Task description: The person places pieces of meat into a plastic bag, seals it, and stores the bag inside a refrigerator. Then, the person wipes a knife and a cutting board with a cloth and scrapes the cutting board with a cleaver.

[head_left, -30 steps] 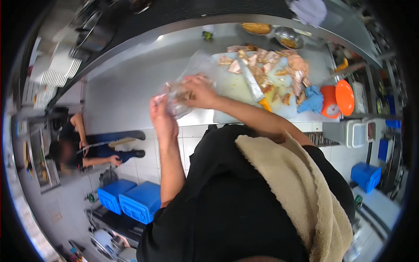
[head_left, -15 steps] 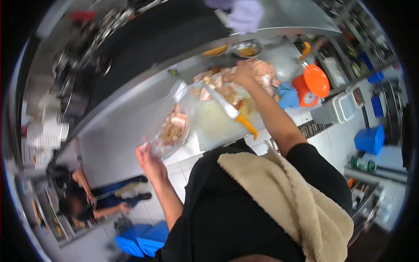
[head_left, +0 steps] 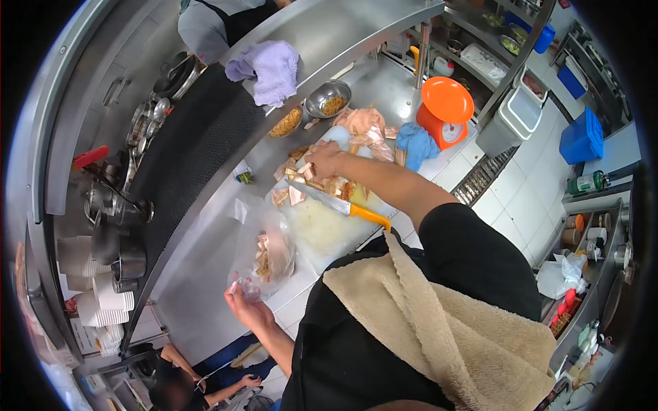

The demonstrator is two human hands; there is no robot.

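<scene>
My left hand (head_left: 251, 314) is closed in a pinch on the edge of a clear plastic bag (head_left: 279, 236), which lies on the steel counter with cut meat (head_left: 262, 257) inside. My right hand (head_left: 326, 160) reaches over the white cutting board (head_left: 322, 233), its fingers curled onto chopped meat pieces (head_left: 299, 171); the fingertips are partly hidden among them. In front of that hand, a knife (head_left: 370, 216) with a yellow handle rests across the board, its blade beside the pieces. Larger pale raw meat (head_left: 363, 127) sits beyond my right hand.
An orange scale (head_left: 449, 109) and a blue cloth (head_left: 417, 145) are at the right. A metal bowl (head_left: 327, 99) stands under the raised shelf, where a purple towel (head_left: 267, 72) hangs. Another person (head_left: 181, 383) is at the lower left; a second person (head_left: 226, 27) is across the counter.
The camera view has turned and shifted. My right hand has moved closer to the chopped pieces near the knife tip. My left hand keeps hold of the bag's edge.
</scene>
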